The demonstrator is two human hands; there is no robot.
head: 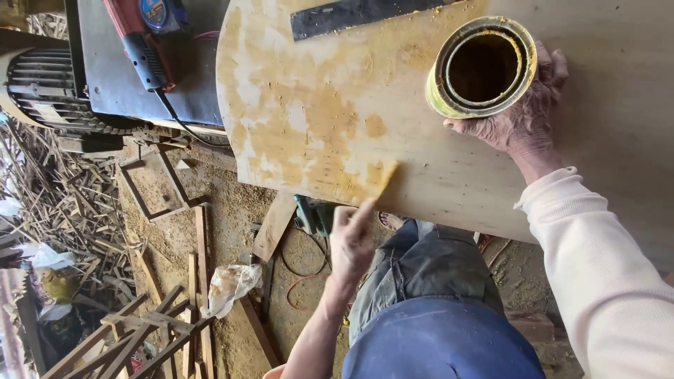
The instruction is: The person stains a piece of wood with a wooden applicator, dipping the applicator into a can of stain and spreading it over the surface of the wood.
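Spreading yellow glue, left hand (351, 242) pinches scraper (385, 177); right hand (528, 116) grips open glue tin (481, 67); board (435, 147) needs even coverage.

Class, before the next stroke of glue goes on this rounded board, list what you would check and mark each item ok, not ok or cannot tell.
1. Right hand steadies the open can: ok.
2. Can rests on the board, well inside its edge: ok.
3. Left hand grips the spreader: ok.
4. Spreader tip reaches the board's edge: ok.
5. Yellow glue covers the board evenly: not ok, patchy.
6. Glue left in the can: cannot tell.
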